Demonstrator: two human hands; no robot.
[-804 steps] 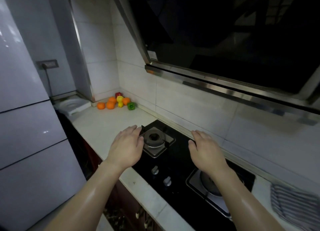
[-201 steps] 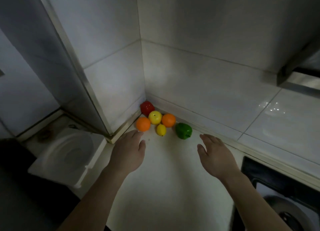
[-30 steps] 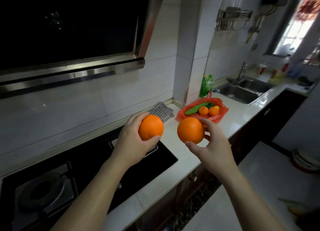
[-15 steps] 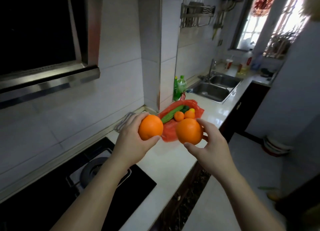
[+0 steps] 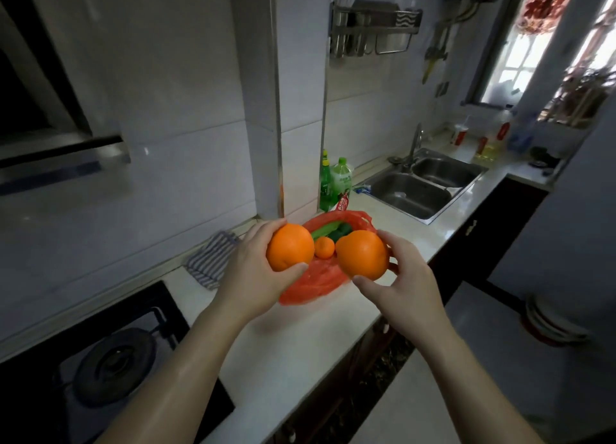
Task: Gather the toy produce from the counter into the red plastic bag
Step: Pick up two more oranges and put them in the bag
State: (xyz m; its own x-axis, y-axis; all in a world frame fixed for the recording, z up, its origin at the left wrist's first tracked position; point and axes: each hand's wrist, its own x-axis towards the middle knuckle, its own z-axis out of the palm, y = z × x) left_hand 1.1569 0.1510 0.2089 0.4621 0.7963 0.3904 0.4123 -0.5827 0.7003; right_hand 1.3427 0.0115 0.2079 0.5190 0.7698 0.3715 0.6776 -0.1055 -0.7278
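Observation:
My left hand (image 5: 255, 277) grips a toy orange (image 5: 289, 247), and my right hand (image 5: 405, 285) grips a second toy orange (image 5: 362, 254). Both oranges hover side by side just above the near part of the red plastic bag (image 5: 311, 283), which lies open on the white counter (image 5: 293, 343). Inside the bag I see a small orange fruit (image 5: 324, 247) and a green cucumber-like piece (image 5: 328, 230); the rest of its contents are hidden behind the oranges.
A striped cloth (image 5: 211, 260) lies left of the bag by the wall. The black gas hob (image 5: 110, 367) fills the counter at lower left. Green bottles (image 5: 333, 181) stand behind the bag, and a steel double sink (image 5: 421, 185) lies further right. The counter edge drops to dark cabinets.
I have walked along the counter toward the bag; it has grown nearer and now lies right under the two oranges. Both hands still hold their oranges.

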